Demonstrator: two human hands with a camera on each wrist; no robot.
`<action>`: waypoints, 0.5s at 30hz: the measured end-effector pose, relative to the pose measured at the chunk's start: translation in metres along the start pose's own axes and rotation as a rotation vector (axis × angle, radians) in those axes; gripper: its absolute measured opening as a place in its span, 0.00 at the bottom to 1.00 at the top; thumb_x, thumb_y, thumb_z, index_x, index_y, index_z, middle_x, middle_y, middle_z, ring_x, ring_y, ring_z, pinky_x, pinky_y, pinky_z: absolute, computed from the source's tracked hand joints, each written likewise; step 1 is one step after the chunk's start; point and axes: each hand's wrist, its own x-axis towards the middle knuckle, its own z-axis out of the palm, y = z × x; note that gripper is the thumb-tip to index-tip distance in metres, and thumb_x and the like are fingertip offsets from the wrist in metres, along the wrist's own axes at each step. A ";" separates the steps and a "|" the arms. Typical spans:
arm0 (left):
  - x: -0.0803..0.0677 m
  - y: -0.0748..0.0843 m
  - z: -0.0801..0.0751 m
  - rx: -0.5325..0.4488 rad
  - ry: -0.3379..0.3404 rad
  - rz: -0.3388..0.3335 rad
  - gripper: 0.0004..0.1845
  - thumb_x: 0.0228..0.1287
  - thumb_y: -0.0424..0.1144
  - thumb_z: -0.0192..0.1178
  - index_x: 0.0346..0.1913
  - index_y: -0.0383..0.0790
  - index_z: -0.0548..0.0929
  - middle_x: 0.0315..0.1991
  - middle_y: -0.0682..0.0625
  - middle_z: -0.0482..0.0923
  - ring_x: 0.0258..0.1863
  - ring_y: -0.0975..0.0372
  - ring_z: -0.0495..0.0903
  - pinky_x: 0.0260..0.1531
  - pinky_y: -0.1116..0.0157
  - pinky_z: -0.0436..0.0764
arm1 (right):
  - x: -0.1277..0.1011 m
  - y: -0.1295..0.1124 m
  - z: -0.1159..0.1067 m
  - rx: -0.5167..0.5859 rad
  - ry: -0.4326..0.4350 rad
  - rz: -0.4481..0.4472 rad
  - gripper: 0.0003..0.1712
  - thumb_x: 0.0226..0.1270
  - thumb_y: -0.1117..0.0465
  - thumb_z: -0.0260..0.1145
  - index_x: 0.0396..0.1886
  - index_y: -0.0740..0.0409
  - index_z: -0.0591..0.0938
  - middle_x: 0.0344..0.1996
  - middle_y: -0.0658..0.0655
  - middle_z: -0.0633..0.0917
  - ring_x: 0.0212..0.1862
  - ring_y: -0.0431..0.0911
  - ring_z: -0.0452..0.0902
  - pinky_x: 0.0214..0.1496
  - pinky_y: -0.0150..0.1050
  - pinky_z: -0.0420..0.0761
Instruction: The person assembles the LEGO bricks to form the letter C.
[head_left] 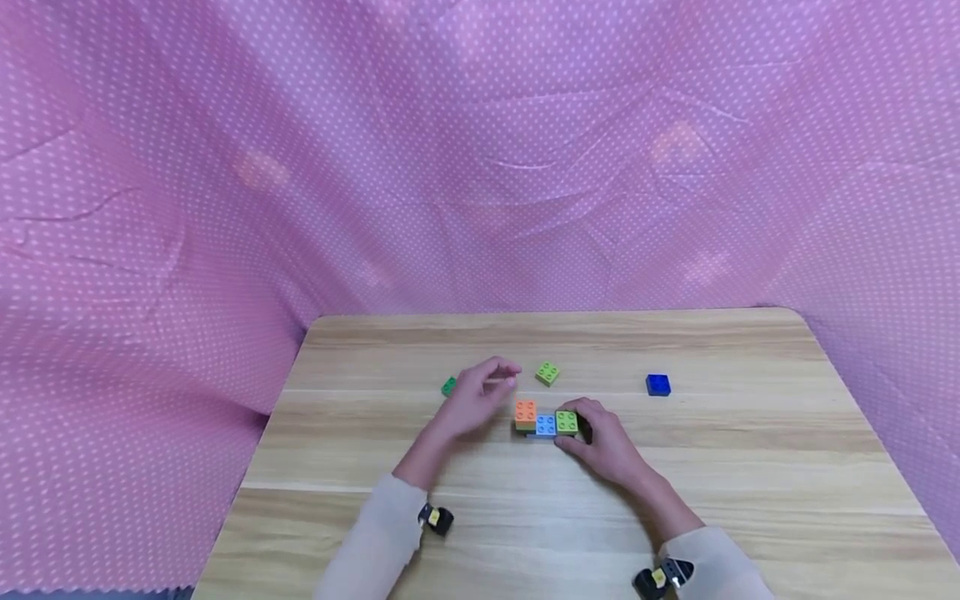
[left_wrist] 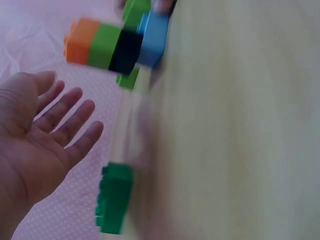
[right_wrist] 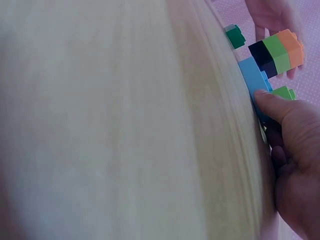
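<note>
Block stack (head_left: 545, 419) | gripped by right hand (head_left: 603, 446) | left hand (head_left: 480, 398) relaxed, fingers spread, just beside

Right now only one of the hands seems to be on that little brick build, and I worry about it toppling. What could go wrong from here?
The right hand grips only the low light blue brick end, so the taller orange-topped stack might tip or snap off. The left hand is open and apart from it, giving no support. A sweep could also knock the loose dark green brick.
</note>
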 end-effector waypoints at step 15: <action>0.085 -0.001 -0.002 0.645 -0.362 0.165 0.28 0.64 0.44 0.68 0.67 0.52 0.74 0.66 0.58 0.72 0.67 0.63 0.68 0.70 0.60 0.64 | 0.000 -0.001 -0.003 0.026 -0.014 -0.027 0.23 0.56 0.57 0.78 0.51 0.48 0.82 0.48 0.41 0.82 0.55 0.41 0.75 0.62 0.48 0.74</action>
